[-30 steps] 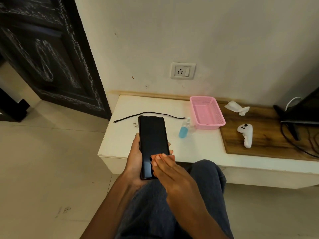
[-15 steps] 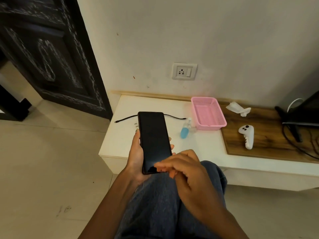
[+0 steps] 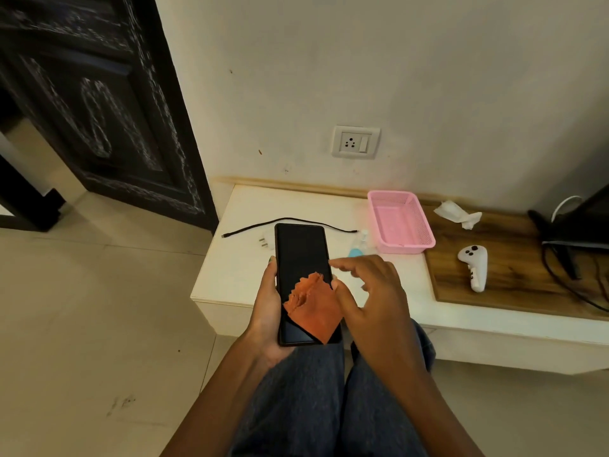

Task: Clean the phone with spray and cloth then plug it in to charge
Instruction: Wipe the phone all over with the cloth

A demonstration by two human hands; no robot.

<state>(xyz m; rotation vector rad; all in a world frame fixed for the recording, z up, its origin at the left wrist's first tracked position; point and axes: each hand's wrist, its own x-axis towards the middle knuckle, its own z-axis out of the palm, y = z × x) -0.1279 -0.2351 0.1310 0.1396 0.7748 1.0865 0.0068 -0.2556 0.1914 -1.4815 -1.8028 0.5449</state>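
The left hand [image 3: 268, 311] grips a black rectangular smartphone [image 3: 301, 258] from below and from its left side, fingers curled round the edges, holding it screen-up above the person's blue-jeaned knees [image 3: 296, 400] and over the front edge of the low white bench [image 3: 230, 275]. A small orange cleaning cloth [image 3: 313, 308], crumpled along its upper edge, lies across the lower half of the dark screen. The right hand [image 3: 372, 291] hovers just right of the phone, fingers spread and relaxed, holding nothing; its thumb touches the cloth's right edge or lies just beside it, I cannot tell which.

On the bench behind the phone, a black charging cable [image 3: 290, 222] runs parallel to the back edge, with a white plug adapter [image 3: 266, 241] just left of the phone's top. A small clear spray bottle with blue liquid [image 3: 357, 247] stands partly hidden behind the right hand's fingertips, just beside a pink plastic mesh basket [image 3: 400, 222]. Toward the right end, a wooden board [image 3: 514, 278] carries a white game controller [image 3: 474, 265] and a crumpled white tissue [image 3: 458, 214] near the back edge. A white wall socket [image 3: 355, 141] sits on the wall above the bench.
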